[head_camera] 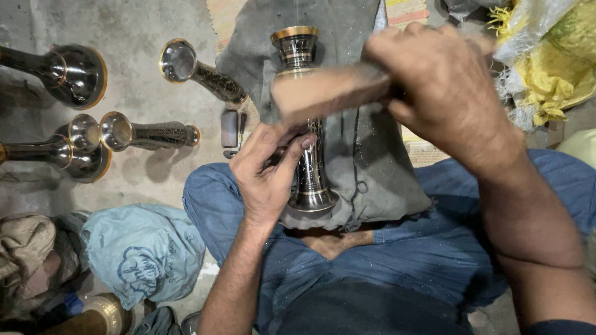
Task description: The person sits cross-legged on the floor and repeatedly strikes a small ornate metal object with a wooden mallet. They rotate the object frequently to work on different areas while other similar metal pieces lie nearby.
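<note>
A tall dark metal vase (308, 180) with a brass-coloured rim lies lengthwise on a grey cloth (366, 161) over my lap. My left hand (268, 166) pinches something thin against the vase's neck; the item itself is hidden by my fingers. My right hand (444, 87) is closed around the handle of a wooden mallet (329, 92), whose blurred head hovers just above the vase's upper part and my left fingers.
Several similar dark vases lie on the concrete floor at left (74, 71) (198, 68) (146, 133) (53, 152). A small dark block (230, 130) sits beside the cloth. A blue bag (143, 251) lies at lower left, yellow sacking (552, 56) at upper right.
</note>
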`<state>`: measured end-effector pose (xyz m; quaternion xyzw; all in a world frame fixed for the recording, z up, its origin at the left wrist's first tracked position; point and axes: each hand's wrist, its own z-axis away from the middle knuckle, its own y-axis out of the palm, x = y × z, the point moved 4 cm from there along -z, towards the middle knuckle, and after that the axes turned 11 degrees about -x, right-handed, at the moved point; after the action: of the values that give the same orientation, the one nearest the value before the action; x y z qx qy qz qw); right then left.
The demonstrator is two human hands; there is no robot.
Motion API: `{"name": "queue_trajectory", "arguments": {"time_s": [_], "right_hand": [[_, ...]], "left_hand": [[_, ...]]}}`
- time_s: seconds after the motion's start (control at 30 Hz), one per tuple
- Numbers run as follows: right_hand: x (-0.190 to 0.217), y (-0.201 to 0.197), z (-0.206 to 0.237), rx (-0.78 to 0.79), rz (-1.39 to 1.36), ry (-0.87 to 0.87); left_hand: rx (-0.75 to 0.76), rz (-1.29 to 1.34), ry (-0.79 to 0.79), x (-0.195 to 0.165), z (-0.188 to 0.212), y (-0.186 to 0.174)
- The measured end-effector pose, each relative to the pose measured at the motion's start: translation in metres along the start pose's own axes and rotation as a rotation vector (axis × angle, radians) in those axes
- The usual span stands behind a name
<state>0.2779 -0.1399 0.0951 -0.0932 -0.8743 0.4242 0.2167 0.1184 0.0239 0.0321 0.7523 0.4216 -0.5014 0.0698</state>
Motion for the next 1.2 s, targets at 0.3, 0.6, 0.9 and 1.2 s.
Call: {"name": "queue_trajectory", "arguments": {"time_s": [0.3, 0.6, 0.9, 1.2], "right_hand": [[-0.002, 0.002, -0.001, 0.074, -0.142, 0.179], [0.002, 0.003, 0.001, -0.010, -0.003, 0.012], [-0.005, 0.011, 0.006, 0.086, -0.103, 0.125], [-0.025, 0.025, 0.009, -0.106, -0.150, 0.079]], "left_hand": [[0.021, -0.005, -0.001, -0.001, 0.000, -0.002], [0.020, 0.042, -0.049, 0.001, 0.000, -0.001], [0.019, 0.048, -0.041, 0.005, 0.003, -0.004], [-0.330, 0.357, -0.286, 0.012, -0.001, -0.016]]}}
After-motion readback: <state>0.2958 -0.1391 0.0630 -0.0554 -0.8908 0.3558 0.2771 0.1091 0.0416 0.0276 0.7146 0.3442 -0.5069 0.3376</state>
